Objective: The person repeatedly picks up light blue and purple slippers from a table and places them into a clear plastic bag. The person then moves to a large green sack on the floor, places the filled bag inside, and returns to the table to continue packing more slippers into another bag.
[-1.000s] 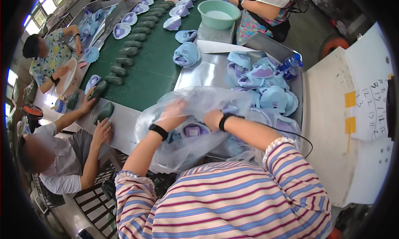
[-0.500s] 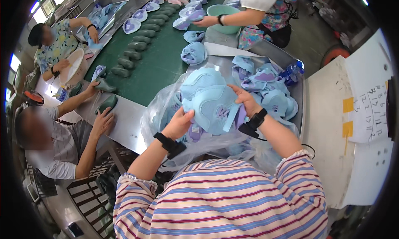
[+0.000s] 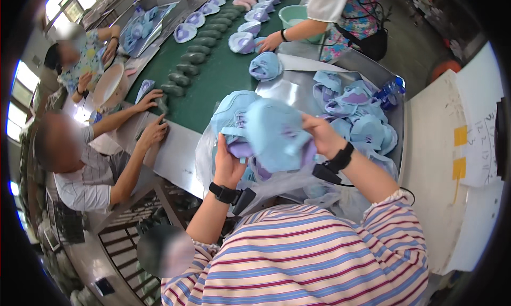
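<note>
My left hand [image 3: 230, 163] is closed on a light blue shoe upper [image 3: 226, 111] with purple lining and a loose strap. In my right hand [image 3: 326, 136] is the edge of a second light blue shoe upper [image 3: 274, 135], smeared by motion. The two uppers sit side by side, the right one partly over the left. Beneath them lies a clear plastic bag [image 3: 205, 159] with more blue and purple pieces in it. Just right of my hands, a heap of shoe uppers [image 3: 367, 125] fills a metal tray.
A green conveyor belt [image 3: 218, 74] carries a row of dark green shoe lasts [image 3: 186, 69] between purple-blue uppers. At left, a co-worker's hands [image 3: 151, 130] touch a last. Another co-worker's hand [image 3: 272, 41] reaches in beside a green basin [image 3: 293, 15]. A white board [image 3: 431, 146] stands at right.
The two uppers, overlapped before, are now spread apart sideways, my left hand turned upward. The left co-worker's hands moved in to the belt's edge. The whole view has shifted slightly.
</note>
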### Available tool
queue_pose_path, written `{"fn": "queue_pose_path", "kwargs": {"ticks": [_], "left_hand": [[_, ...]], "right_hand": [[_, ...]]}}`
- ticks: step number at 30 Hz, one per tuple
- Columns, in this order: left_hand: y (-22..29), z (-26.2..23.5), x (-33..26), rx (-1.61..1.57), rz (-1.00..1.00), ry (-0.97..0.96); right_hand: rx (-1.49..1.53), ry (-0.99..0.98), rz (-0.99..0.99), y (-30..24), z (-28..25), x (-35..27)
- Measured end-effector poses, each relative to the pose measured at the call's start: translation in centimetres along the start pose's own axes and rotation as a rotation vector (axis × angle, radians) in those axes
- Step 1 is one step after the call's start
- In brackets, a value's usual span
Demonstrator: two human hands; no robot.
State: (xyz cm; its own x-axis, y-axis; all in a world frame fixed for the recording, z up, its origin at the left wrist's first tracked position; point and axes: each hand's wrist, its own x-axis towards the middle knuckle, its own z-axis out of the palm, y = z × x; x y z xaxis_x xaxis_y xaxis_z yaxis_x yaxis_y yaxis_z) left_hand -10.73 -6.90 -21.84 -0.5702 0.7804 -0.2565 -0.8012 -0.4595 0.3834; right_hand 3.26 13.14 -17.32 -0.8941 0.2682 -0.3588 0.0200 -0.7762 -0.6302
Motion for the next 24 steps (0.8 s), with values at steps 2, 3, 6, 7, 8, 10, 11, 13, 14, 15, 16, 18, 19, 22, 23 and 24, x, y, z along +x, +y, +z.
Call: {"fn": "queue_pose_path", "kwargs": {"ticks": [2,3,6,7,8,10,11,13,14,15,16,18,19,22,23,24], "left_hand": [[-0.4,1.3,-0.1,-0.040,-0.005,-0.078],[-0.4,1.5,0.1,-0.065,-0.033,-0.111],[-0.4,1.3,0.2,-0.157,-0.080,-0.178],[-0.4,1.3,0.0,-0.184,-0.100,-0.213],[-0.5,1.3,-0.1,-0.211,-0.119,-0.247],[-2.0,0.0,0.7,0.684,0.220,-0.386],[-2.7,-0.1,0.6,1.136,0.377,-0.434],[-2.5,1.3,1.9,1.062,0.327,-0.374],[-2.5,2.1,2.8,1.024,0.305,-0.343],[-2.0,1.4,3.4,1.086,0.115,-0.270],[-1.4,1.1,3.3,1.305,0.043,-0.322],[0.0,0.5,2.7,1.744,-0.106,-0.440],[-0.3,-1.5,2.7,1.760,-0.152,-0.541],[-1.0,-1.9,2.3,2.302,-0.323,-0.829],[-1.1,-1.6,2.5,2.376,-0.126,-0.853],[-1.0,-1.4,3.3,2.224,-0.040,-0.800]], "right_hand": [[-0.034,-0.004,0.038,0.4,0.2,1.2],[-0.017,-0.018,0.012,0.2,0.3,1.0],[-0.079,-0.001,0.012,-0.6,0.4,1.6],[-0.115,0.020,-0.026,-0.8,1.1,1.4],[-0.140,0.013,-0.064,-0.7,1.3,1.6],[-0.193,0.002,-0.131,-0.4,1.6,2.0],[-0.296,-0.019,-0.103,-0.5,0.4,2.5],[-0.299,0.038,-0.147,-1.9,-1.4,2.4],[-0.304,0.065,-0.168,-2.9,-2.2,2.2],[-0.270,0.107,-0.263,-3.7,-3.2,2.2],[-0.233,0.149,-0.368,-4.9,-4.3,2.2],[-0.088,0.183,-0.354,-7.5,-6.2,1.5],[-0.084,0.273,-0.348,-8.5,-7.2,0.7],[-0.168,0.402,-0.391,-11.4,-14.3,-1.1],[-0.247,0.432,-0.470,-12.5,-16.6,-1.8],[-0.417,0.516,-0.490,-13.6,-17.5,-2.7]]}}
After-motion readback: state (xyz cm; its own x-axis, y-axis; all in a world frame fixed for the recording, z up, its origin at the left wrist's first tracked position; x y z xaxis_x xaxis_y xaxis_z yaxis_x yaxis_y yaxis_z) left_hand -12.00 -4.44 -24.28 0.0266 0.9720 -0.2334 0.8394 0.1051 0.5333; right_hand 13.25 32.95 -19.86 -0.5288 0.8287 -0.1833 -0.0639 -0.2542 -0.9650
